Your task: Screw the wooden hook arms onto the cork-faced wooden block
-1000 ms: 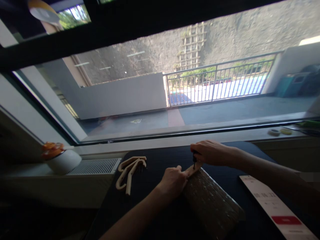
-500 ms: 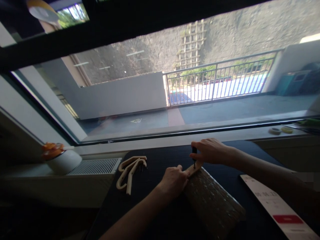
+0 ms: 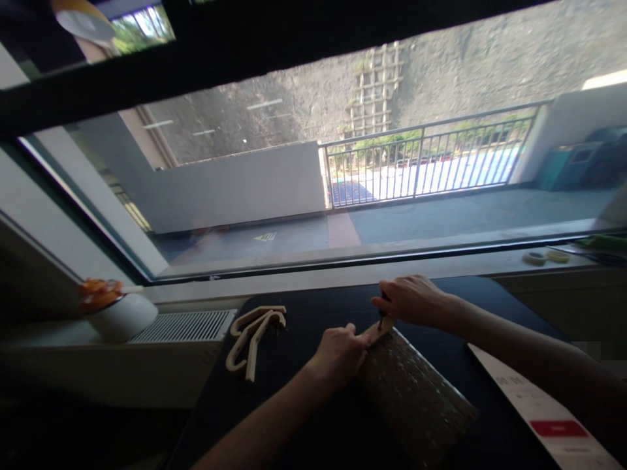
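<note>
A brown patterned board (image 3: pixel 411 398) lies slanted on the black table (image 3: pixel 304 313). A small pale wooden piece (image 3: pixel 376 331) sits at its far corner. My left hand (image 3: pixel 339 356) is closed on the near end of that piece and the board's corner. My right hand (image 3: pixel 414 300) is closed round a small dark screwdriver (image 3: pixel 381 314), held upright with its tip down on the wooden piece.
Curved pale wooden parts (image 3: pixel 252 333) lie at the table's left. A white bowl with orange contents (image 3: pixel 115 310) stands on the sill by a vent grille (image 3: pixel 183 325). A phone with a red button (image 3: pixel 543 414) lies at the right. Tape rolls (image 3: pixel 543 257) rest on the far sill.
My right hand shifted slightly on the screwdriver, staying over the wooden piece. The left hand has held still. The view moved a little.
</note>
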`<state>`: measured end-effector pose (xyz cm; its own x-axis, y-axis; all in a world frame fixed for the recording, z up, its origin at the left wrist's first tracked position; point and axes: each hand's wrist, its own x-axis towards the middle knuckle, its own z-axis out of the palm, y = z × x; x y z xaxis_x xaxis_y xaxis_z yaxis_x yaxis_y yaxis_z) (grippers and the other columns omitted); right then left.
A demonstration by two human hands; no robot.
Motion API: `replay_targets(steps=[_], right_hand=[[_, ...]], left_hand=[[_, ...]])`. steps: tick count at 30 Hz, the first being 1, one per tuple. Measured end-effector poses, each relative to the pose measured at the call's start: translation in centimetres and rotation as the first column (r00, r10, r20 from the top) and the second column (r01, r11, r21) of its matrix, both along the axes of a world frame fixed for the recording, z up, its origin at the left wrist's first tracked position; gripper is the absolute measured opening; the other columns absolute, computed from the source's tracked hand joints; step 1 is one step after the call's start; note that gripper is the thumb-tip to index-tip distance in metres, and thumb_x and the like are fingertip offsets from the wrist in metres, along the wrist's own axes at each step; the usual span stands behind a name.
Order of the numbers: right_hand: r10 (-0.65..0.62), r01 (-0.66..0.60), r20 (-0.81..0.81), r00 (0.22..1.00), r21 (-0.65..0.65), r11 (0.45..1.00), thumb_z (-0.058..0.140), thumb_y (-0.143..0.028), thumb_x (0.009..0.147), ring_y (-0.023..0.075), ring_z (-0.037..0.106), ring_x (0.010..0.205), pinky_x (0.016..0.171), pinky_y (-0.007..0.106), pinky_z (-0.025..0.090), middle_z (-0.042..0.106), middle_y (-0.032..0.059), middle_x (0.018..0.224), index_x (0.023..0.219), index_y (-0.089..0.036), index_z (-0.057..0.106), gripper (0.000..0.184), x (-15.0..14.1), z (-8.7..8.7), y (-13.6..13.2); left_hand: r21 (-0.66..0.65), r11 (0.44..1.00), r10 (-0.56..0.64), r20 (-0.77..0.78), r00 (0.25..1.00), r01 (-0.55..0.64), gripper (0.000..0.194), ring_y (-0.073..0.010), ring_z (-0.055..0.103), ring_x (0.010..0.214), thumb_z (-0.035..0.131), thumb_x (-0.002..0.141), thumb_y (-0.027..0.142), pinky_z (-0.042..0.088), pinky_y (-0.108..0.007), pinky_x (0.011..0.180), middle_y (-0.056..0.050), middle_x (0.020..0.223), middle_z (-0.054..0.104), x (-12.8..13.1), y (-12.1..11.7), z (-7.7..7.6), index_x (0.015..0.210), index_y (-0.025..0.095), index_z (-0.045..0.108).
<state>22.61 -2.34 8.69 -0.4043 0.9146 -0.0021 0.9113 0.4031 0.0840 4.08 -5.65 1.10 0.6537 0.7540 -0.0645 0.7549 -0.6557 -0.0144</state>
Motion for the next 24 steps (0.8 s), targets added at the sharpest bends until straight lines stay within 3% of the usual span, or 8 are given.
replay_targets(steps=[3, 6, 11, 14, 20, 24], right_hand=[[0.114, -0.116, -0.03, 0.993, -0.062, 0.991, 0.049, -0.032, 0.084, 0.0247, 0.067, 0.079, 0.062, 0.03, 0.041, 0.072, 0.0092, 0.086, 0.104, -0.019, 0.063, 0.027, 0.5, 0.7, -0.1], [0.189, -0.194, -0.065, 0.98, -0.081, 0.978, 0.048, -0.029, 0.086, 0.0208, 0.066, 0.079, 0.062, 0.027, 0.04, 0.072, 0.0077, 0.088, 0.093, -0.019, 0.065, 0.021, 0.6, 0.6, -0.3], [0.079, -0.079, -0.032, 0.996, -0.01, 0.997, 0.041, -0.037, 0.092, 0.027, 0.067, 0.078, 0.061, 0.031, 0.04, 0.07, 0.015, 0.081, 0.089, -0.013, 0.064, 0.033, -0.1, -0.7, -0.2], [0.027, -0.027, -0.014, 1.0, 0.008, 1.0, 0.037, -0.042, 0.092, 0.031, 0.067, 0.077, 0.06, 0.033, 0.04, 0.069, 0.0185, 0.077, 0.083, -0.011, 0.065, 0.043, -0.2, -0.4, -0.1], [0.164, -0.17, -0.065, 0.984, -0.09, 0.981, 0.052, -0.03, 0.082, 0.0216, 0.066, 0.075, 0.058, 0.027, 0.038, 0.071, 0.0067, 0.085, 0.096, -0.02, 0.064, 0.021, 0.7, 0.7, -0.2], [0.144, -0.151, -0.089, 0.986, -0.084, 0.985, 0.05, -0.031, 0.085, 0.0224, 0.066, 0.078, 0.061, 0.028, 0.039, 0.071, 0.0091, 0.086, 0.093, -0.017, 0.063, 0.021, 0.6, -0.2, -0.4]], left_hand=[[0.003, 1.0, 0.0, 0.003, 1.0, 0.0, 0.027, -0.0196, 0.064, 0.075, 0.041, 0.089, 0.031, 0.049, -0.028, 0.064, -0.005, 0.09, 0.058, 0.0, 0.0, -0.2, 0.111, 0.025, 0.055], [0.008, 1.0, 0.005, 0.003, 1.0, -0.005, 0.027, -0.0197, 0.064, 0.075, 0.041, 0.089, 0.032, 0.049, -0.028, 0.063, -0.005, 0.09, 0.058, 0.0, 0.0, -0.3, 0.112, 0.026, 0.054], [-0.001, 1.0, 0.002, -0.004, 1.0, -0.002, 0.03, -0.0197, 0.064, 0.076, 0.041, 0.09, 0.032, 0.05, -0.029, 0.065, -0.005, 0.091, 0.058, 0.0, 0.1, -0.2, 0.116, 0.026, 0.053], [0.003, 1.0, 0.002, -0.006, 1.0, -0.002, 0.032, -0.0196, 0.064, 0.075, 0.041, 0.089, 0.031, 0.05, -0.029, 0.065, -0.005, 0.091, 0.058, 0.0, 0.2, -0.1, 0.12, 0.027, 0.051], [0.01, 1.0, 0.007, 0.0, 1.0, -0.007, 0.027, -0.0193, 0.064, 0.075, 0.04, 0.09, 0.031, 0.05, -0.029, 0.065, -0.005, 0.091, 0.058, 0.0, 0.1, -0.4, 0.113, 0.026, 0.054], [0.012, 1.0, 0.002, 0.003, 1.0, -0.002, 0.029, -0.0196, 0.063, 0.076, 0.041, 0.09, 0.032, 0.05, -0.029, 0.065, -0.005, 0.09, 0.058, 0.0, 0.1, -0.3, 0.115, 0.026, 0.053]])
